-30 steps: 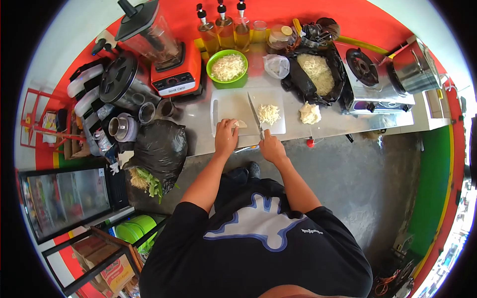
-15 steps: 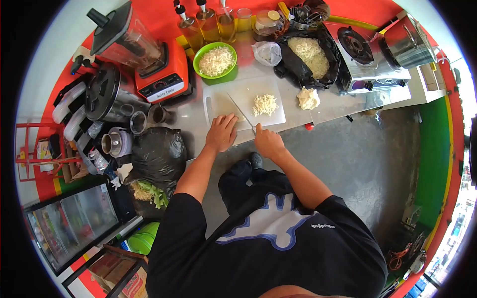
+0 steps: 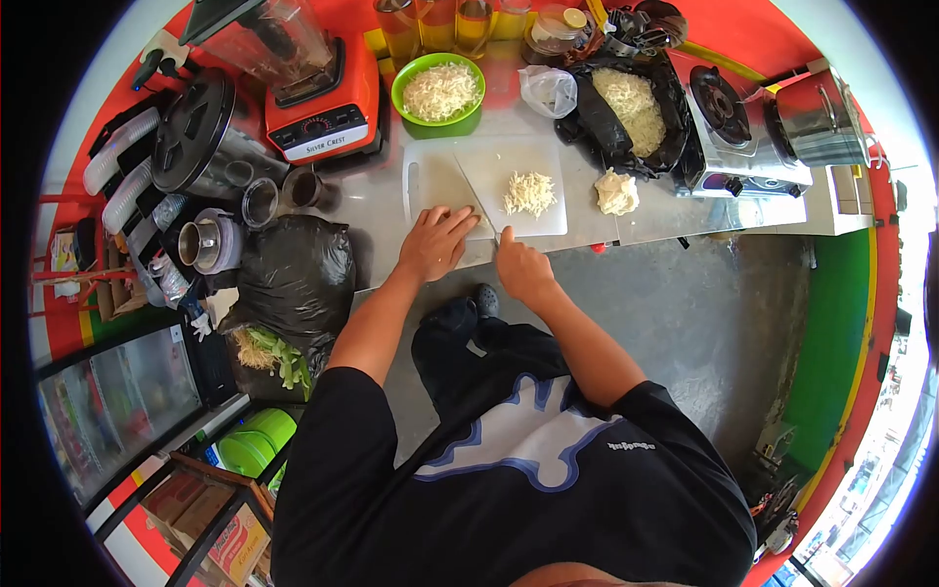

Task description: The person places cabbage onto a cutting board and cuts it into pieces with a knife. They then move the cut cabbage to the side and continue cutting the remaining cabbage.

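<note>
My right hand [image 3: 523, 266] is closed round the handle of a kitchen knife [image 3: 474, 188], whose blade slants across a white cutting board [image 3: 425, 157]. Beside the blade, the bent fingers of my left hand [image 3: 437, 245] press down at the board's near edge. Whatever lies beneath those fingertips is mostly hidden; only a small pale bit shows. To the right of the knife, a heap of pale shreds [image 3: 529, 194] rests on the board. A larger pale, uneven lump [image 3: 616, 193] lies on the counter, right of the board.
A green bowl [image 3: 400, 95] of pale shreds stands behind the board, near a red blender [image 3: 323, 112]. A black plastic bag [image 3: 606, 137] holds more shreds, left of a gas stove [image 3: 724, 171]. Another black bag [image 3: 298, 274] sits at left. Oil bottles [image 3: 437, 24] line the back.
The camera view has shifted, so the counter sits slightly higher in the picture. Both hands and the knife keep nearly the same place at the board, and the shredded heap looks unchanged.
</note>
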Demonstrator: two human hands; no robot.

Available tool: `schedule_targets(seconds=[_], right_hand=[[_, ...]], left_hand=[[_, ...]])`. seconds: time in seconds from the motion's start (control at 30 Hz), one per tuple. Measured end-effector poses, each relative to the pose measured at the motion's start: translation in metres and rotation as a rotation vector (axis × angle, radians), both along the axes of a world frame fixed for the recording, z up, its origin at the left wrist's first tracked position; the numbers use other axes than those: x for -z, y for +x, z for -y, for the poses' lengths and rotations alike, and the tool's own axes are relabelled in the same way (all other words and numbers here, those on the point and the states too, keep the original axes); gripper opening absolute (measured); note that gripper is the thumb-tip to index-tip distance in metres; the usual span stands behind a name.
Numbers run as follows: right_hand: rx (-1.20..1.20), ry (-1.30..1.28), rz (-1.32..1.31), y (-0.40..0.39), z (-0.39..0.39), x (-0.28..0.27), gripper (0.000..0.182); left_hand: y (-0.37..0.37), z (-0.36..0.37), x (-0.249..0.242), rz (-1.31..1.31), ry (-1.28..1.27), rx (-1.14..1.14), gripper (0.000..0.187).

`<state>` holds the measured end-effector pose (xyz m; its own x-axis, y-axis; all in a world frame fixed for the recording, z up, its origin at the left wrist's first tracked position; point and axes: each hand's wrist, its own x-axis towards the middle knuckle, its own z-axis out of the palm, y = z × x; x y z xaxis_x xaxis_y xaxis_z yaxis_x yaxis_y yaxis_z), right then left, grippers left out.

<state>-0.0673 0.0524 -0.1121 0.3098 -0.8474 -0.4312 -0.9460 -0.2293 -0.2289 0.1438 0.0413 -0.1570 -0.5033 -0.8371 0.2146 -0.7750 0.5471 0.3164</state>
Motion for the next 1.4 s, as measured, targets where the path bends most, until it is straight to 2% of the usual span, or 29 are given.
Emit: schedule_targets(seconds=[0.17, 0.3, 0.37, 0.4, 0.57, 0.77, 1.03, 1.2, 1.27, 1.4], right_hand=[[0.011, 0.091, 0.005, -0.001, -0.003, -0.019, 0.057], [0.022, 0.049, -0.011, 0.007, -0.010, -0.005, 0.058], [0.028, 0.010, 0.011, 0.010, -0.002, 0.001, 0.050], [0.027, 0.011, 0.012, 0.011, 0.004, -0.004, 0.050], [0.007, 0.016, -0.013, 0.005, 0.005, -0.026, 0.027], [0.027, -0.008, -0.072, 0.013, 0.000, -0.001, 0.031], [-0.004, -0.002, -0.046, 0.009, 0.002, -0.015, 0.033], [-0.008, -0.002, -0.073, 0.012, 0.004, 0.001, 0.032], [0.022, -0.043, -0.006, 0.016, 0.016, -0.002, 0.034], [0.016, 0.035, -0.003, 0.009, 0.014, -0.015, 0.033]], left_hand=[[-0.001, 0.001, 0.001, -0.029, -0.031, -0.004, 0.047], [-0.004, 0.000, -0.006, -0.073, -0.080, -0.009, 0.041], [-0.004, 0.000, -0.006, -0.082, -0.072, -0.018, 0.041], [-0.004, 0.000, -0.007, -0.092, -0.066, -0.021, 0.040], [-0.006, 0.001, -0.012, -0.085, -0.053, -0.032, 0.040], [-0.005, 0.002, -0.006, -0.061, -0.054, -0.039, 0.041], [-0.004, 0.002, -0.007, -0.066, -0.048, -0.036, 0.041], [-0.004, 0.003, -0.008, -0.095, -0.036, -0.029, 0.039], [-0.006, 0.002, -0.004, -0.099, -0.044, -0.042, 0.039], [-0.006, 0.002, -0.006, -0.082, -0.080, -0.034, 0.041]])
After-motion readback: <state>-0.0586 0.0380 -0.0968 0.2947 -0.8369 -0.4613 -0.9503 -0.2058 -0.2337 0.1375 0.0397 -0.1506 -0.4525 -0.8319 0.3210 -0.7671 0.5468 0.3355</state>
